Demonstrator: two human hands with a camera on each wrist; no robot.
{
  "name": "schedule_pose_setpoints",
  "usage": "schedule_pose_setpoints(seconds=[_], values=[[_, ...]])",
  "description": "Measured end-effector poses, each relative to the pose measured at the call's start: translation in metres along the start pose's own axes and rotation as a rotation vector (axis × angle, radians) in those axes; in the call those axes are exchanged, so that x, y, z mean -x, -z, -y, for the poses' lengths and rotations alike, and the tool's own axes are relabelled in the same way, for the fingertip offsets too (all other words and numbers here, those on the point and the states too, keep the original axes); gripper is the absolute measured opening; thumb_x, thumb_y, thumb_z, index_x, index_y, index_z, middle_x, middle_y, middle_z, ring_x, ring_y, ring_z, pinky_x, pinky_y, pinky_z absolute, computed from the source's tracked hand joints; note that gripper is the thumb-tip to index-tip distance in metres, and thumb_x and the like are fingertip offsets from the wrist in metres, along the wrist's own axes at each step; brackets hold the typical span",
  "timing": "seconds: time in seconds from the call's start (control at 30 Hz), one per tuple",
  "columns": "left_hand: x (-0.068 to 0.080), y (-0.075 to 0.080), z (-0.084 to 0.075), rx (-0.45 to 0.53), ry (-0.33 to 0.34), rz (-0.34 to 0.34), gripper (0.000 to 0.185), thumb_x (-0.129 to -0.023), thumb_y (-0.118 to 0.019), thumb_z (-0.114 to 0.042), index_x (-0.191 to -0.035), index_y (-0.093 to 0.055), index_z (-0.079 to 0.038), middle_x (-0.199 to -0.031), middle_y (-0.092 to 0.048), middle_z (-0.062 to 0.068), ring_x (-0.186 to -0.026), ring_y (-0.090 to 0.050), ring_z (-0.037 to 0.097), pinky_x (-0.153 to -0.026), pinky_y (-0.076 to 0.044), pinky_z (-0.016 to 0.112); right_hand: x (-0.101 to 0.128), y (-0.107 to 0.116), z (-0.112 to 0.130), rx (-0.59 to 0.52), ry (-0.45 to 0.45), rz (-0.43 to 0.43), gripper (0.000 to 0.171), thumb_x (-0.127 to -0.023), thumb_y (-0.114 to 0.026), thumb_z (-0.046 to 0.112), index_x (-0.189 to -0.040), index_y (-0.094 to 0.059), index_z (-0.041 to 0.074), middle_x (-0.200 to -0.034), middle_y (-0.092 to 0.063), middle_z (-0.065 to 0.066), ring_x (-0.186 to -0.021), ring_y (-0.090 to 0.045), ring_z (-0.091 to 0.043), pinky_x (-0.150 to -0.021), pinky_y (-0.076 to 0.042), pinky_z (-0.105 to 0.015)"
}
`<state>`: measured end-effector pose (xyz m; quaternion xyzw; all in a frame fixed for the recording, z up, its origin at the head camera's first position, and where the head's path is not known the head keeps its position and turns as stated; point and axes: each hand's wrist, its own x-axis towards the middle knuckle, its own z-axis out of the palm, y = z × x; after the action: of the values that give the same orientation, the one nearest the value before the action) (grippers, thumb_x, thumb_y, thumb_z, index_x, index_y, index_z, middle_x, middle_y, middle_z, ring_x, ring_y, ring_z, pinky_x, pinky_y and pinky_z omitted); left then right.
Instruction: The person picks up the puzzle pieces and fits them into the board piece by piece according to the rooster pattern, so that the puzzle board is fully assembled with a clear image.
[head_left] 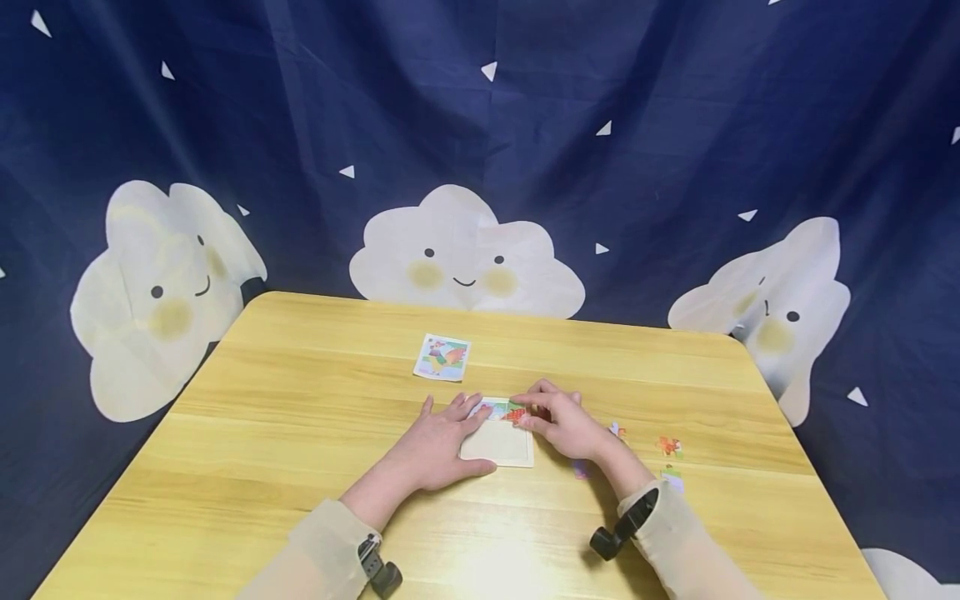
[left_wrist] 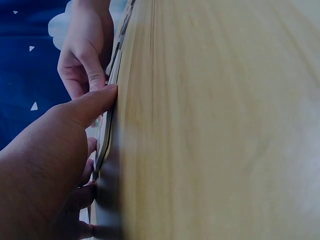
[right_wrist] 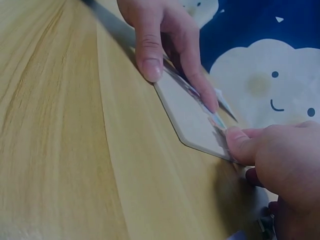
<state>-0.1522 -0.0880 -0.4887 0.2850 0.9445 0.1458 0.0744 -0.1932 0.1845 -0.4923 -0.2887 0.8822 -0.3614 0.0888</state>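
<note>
A shallow, pale puzzle tray [head_left: 497, 446] lies flat on the table, its lower part bare. Along its far edge sit light blue puzzle pieces [head_left: 498, 409]. My left hand [head_left: 441, 446] spreads over the tray's left side, thumb on the near edge and a fingertip on these pieces; in the right wrist view that thumb presses the tray's rim. At the far right corner, my right hand [head_left: 564, 422] pinches a red and green puzzle piece [head_left: 516, 414] between thumb and index finger, low against the tray. Its fingers partly cover the piece.
Loose puzzle pieces lie right of the tray: an orange one [head_left: 670, 446], a green and white one [head_left: 672, 478], and others partly behind the right forearm. A picture card [head_left: 442, 358] of a colourful bird lies beyond the tray. Behind the wooden table [head_left: 300, 400] hangs a blue cloud-patterned curtain [head_left: 420, 108].
</note>
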Motion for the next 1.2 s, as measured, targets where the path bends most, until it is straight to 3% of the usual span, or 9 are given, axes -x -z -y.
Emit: schedule_pose_setpoints(seconds=[0.33,0.53,0.77,1.2], values=[[-0.003,0.006,-0.004,-0.065,0.006,0.028,0.093,-0.094,-0.057,-0.077,-0.164,-0.043,-0.018,-0.171,-0.031,0.006,-0.157,-0.030,0.032,-0.120,-0.021,0.072,0.001,-0.003,-0.002,0.054,0.014,-0.008,0.037,-0.106,-0.067,0.019,-0.142,-0.069,0.013,-0.121,-0.056,0.005,-0.103,-0.053,-0.014,-0.084,-0.023,-0.044],[-0.014,0.009,-0.013,-0.108,-0.019,0.033,0.091,-0.095,-0.053,-0.079,-0.164,-0.044,-0.021,-0.172,-0.029,0.008,-0.157,-0.026,0.036,-0.120,-0.022,0.071,-0.001,-0.006,-0.005,0.064,0.022,-0.025,0.038,-0.106,-0.068,0.020,-0.143,-0.069,0.013,-0.120,-0.054,0.005,-0.100,-0.052,-0.013,-0.085,-0.022,-0.044],[-0.023,0.007,-0.018,-0.098,-0.020,0.058,0.092,-0.095,-0.050,-0.081,-0.165,-0.041,-0.022,-0.172,-0.029,0.008,-0.158,-0.025,0.033,-0.122,-0.021,0.068,-0.004,-0.008,-0.001,0.082,0.072,-0.055,0.036,-0.105,-0.069,0.018,-0.140,-0.071,0.010,-0.117,-0.056,0.003,-0.097,-0.053,-0.012,-0.084,-0.023,-0.045],[-0.027,0.003,-0.022,-0.072,-0.014,0.066,0.093,-0.094,-0.052,-0.081,-0.164,-0.043,-0.020,-0.171,-0.030,0.010,-0.157,-0.028,0.034,-0.120,-0.025,0.069,-0.001,-0.006,0.004,0.070,0.016,-0.098,0.037,-0.098,-0.080,0.024,-0.130,-0.076,0.006,-0.105,-0.056,0.004,-0.083,-0.048,-0.011,-0.082,-0.022,-0.046]])
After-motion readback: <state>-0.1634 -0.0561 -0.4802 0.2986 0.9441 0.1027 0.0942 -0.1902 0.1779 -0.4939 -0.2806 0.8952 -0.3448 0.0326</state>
